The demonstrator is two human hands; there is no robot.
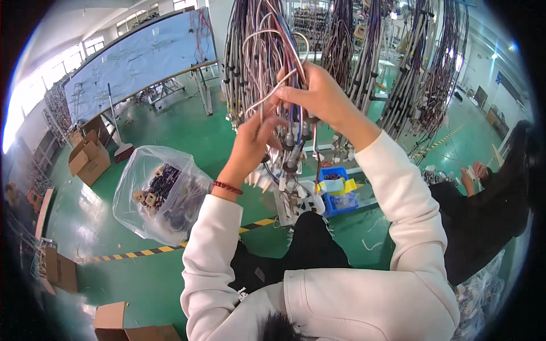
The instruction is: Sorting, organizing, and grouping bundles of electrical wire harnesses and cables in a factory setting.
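Note:
In front of me a thick wire harness bundle (259, 54) hangs down, with white, grey, blue and red wires and dark connectors. My right hand (319, 98) is closed around several of its wires, the thumb pressing toward the left fingers. A loose white wire (282, 83) slants across between both hands. Just below and to the left, my left hand (254, 139) has its fingers curled at the wires and pinches among them; its fingertips are partly blurred. Under the hands, grey connectors (291, 149) dangle from the lower harness.
More harness bundles (392, 74) hang to the right. Below stand blue bins (341, 206) with small parts. A clear plastic bag (162, 193) of harness pieces lies left on the green floor, near a cardboard box (89, 159). At right another person's hands (475, 177) work close by.

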